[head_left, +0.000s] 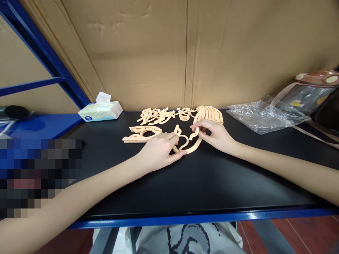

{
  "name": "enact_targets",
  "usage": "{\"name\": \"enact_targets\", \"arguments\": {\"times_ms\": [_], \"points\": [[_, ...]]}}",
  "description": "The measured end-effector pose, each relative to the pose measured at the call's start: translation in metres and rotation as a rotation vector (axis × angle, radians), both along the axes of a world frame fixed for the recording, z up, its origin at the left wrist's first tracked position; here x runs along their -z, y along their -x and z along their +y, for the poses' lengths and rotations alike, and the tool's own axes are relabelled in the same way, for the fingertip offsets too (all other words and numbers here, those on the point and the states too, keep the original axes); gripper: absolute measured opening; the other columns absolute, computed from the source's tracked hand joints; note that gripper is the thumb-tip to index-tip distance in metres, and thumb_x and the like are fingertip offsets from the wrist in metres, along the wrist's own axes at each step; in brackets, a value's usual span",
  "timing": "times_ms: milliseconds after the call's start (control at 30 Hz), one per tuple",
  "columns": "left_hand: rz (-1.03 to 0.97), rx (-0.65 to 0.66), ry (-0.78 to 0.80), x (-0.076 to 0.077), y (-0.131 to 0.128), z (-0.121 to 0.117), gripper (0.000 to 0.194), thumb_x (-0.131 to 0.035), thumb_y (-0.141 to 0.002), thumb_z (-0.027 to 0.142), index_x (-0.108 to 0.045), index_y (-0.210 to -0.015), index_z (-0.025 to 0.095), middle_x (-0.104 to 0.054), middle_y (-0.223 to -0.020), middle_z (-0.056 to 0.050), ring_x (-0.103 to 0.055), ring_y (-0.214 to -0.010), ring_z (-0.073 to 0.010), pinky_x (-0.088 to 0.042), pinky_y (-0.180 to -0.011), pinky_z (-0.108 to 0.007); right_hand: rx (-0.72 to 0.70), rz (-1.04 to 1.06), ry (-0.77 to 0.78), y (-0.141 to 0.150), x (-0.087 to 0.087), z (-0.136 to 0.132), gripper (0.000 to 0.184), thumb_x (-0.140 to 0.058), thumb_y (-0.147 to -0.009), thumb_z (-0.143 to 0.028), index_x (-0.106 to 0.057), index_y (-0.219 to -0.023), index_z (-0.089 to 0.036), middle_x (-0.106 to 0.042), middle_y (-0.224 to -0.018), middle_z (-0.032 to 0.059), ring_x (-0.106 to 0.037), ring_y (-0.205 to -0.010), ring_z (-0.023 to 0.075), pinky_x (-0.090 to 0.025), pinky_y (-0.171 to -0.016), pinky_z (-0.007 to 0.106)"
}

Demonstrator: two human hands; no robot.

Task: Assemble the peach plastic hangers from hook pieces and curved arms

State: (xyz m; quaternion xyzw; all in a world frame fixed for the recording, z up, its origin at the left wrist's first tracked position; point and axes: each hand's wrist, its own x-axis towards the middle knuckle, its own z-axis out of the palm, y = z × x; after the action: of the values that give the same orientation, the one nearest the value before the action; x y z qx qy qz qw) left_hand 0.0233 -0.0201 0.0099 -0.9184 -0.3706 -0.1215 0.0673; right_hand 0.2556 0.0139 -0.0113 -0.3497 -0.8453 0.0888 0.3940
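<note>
On the black tabletop lies a curved peach plastic hanger piece. My left hand rests on the table with its fingers pinched on one end of that piece, next to a small hook part. My right hand pinches the other end of the piece, near a small connector. Behind the hands sit a row of stacked curved pieces, a heap of small hook parts and a short stack of assembled pieces.
A tissue pack stands at the back left. A crumpled clear plastic bag and a water bottle lie at the back right. Cardboard walls the back. Blue shelf frame rises on the left.
</note>
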Motion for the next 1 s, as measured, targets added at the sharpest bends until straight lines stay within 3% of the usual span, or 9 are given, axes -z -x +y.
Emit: {"name": "enact_targets", "arguments": {"times_ms": [200, 400, 667, 1000], "points": [[-0.001, 0.016, 0.008, -0.0014, -0.0005, -0.0002, 0.033, -0.047, -0.091, 0.046, -0.054, -0.085, 0.015, -0.059, -0.082, -0.004, -0.056, -0.075, -0.0193, -0.044, -0.067, -0.031, -0.009, -0.010, -0.010, -0.0014, 0.0002, -0.0002, 0.019, -0.050, -0.087, -0.017, -0.065, -0.099, -0.020, -0.065, -0.086, 0.0023, -0.059, -0.074, 0.0135, -0.048, -0.067, 0.026], [0.006, 0.022, -0.006, -0.0028, -0.0011, -0.0010, 0.032, -0.048, -0.091, 0.046, -0.051, -0.080, 0.016, -0.057, -0.078, -0.003, -0.053, -0.069, -0.0169, -0.041, -0.063, -0.028, 0.015, -0.072, -0.116, -0.0022, -0.0012, -0.0009, 0.016, -0.049, -0.090, -0.021, -0.065, -0.094, -0.019, -0.062, -0.078, 0.0021, -0.057, -0.072, 0.0150, -0.044, -0.071, 0.029], [-0.023, 0.055, -0.004, -0.0030, -0.0015, -0.0011, 0.031, -0.050, -0.091, 0.043, -0.046, -0.075, 0.018, -0.054, -0.076, -0.002, -0.053, -0.071, -0.0171, -0.044, -0.072, -0.030, 0.015, -0.106, -0.173, -0.0012, -0.0009, 0.0000, 0.015, -0.050, -0.091, -0.024, -0.065, -0.090, -0.021, -0.050, -0.066, -0.0006, -0.051, -0.068, 0.0152, -0.040, -0.068, 0.029], [-0.036, 0.075, 0.036, -0.0031, -0.0016, -0.0005, 0.030, -0.048, -0.092, 0.040, -0.043, -0.072, 0.018, -0.054, -0.078, -0.002, -0.053, -0.073, -0.0178, -0.046, -0.078, -0.034, 0.024, -0.123, -0.167, -0.0004, -0.0024, -0.0015, 0.016, -0.050, -0.091, -0.024, -0.065, -0.090, -0.019, -0.051, -0.066, -0.0005, -0.050, -0.068, 0.0148, -0.039, -0.067, 0.028]]}}
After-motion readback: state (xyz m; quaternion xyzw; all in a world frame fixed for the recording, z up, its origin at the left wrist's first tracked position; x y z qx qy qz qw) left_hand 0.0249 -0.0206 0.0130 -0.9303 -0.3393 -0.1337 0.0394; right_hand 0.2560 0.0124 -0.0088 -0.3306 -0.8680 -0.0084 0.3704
